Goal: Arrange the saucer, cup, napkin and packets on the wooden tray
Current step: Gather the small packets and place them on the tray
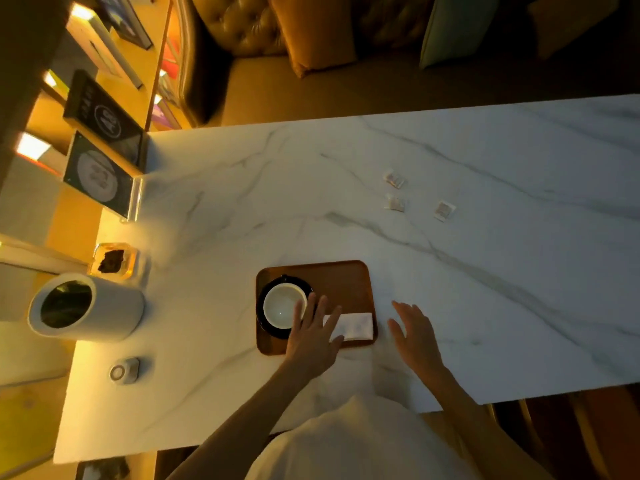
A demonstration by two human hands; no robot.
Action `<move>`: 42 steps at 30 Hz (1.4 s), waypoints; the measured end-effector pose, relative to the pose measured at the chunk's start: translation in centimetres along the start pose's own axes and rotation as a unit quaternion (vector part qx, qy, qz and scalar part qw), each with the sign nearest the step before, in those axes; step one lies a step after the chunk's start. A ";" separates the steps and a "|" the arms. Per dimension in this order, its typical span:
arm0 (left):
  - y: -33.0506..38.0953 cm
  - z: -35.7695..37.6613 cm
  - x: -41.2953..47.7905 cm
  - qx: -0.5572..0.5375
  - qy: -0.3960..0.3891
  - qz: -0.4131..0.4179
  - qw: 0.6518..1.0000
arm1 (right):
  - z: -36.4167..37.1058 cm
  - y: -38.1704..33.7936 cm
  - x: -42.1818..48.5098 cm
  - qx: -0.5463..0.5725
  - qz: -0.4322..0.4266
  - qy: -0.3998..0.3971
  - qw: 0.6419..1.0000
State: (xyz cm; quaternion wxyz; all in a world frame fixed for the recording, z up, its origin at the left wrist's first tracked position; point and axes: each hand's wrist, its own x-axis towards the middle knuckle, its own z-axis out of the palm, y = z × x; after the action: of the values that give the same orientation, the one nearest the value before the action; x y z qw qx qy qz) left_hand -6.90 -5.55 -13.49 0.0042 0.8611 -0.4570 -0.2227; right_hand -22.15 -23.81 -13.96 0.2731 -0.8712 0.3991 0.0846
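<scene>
Currently, the layout reads as follows.

Tray: rectangular brown wooden tray with rounded corners [346, 282] lies flat on the white grey-veined marble table [485, 271], near the person's edge.

Saucer: round black saucer [263, 323] sits on the left half of the tray.

Cup: white round cup [282, 304] stands upright on the saucer, open and showing a pale interior.

Napkin: folded white rectangular napkin [356, 325] lies flat on the near right part of the tray, just beside the saucer.

Packets: three small pale square packets [394, 204] lie on the bare table, well apart from the tray, beyond it and to the right; two lie near each other, the third further right.

Left hand [311, 337]: fingers spread wide, palm down, holding nothing. It covers the near edge of the tray; its fingertips [311, 299] overlap the right rim of the cup and saucer and the left end of the napkin. Contact with these cannot be told.

Right hand [415, 334]: fingers loosely spread, palm down, empty, above the table just right of the tray and napkin. The packets lie well beyond its fingertips.

Other items: white cylindrical container [86, 306] on its side, glass dish with dark contents [112, 259] and small round white device [124, 370] line the left table edge.
</scene>
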 end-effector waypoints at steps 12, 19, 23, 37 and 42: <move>-1.1 -2.4 3.8 -0.009 -0.028 0.011 1.000 | -0.9 -0.3 -2.3 -0.035 0.069 -0.066 0.995; 1.8 -4.8 8.9 -0.115 -0.064 -0.038 0.991 | -6.1 3.0 3.2 -0.032 0.060 -0.062 0.996; 3.5 -6.3 12.5 -0.123 -0.064 -0.088 0.987 | -10.0 5.9 9.4 -0.017 0.037 -0.064 0.997; 9.0 -7.5 29.9 -0.232 0.011 -0.244 0.941 | -14.7 6.1 31.2 0.016 -0.003 -0.044 0.999; 10.0 -7.8 36.4 -0.194 0.009 -0.180 0.964 | -11.2 3.1 35.7 -0.012 -0.031 -0.036 0.999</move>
State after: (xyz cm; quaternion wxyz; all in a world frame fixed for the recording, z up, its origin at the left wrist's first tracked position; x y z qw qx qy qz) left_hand 5.83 -41.63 -18.12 0.1354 0.9137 -0.2429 -0.2963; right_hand -1.39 -54.69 -18.92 0.2788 -0.8829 0.3608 0.1122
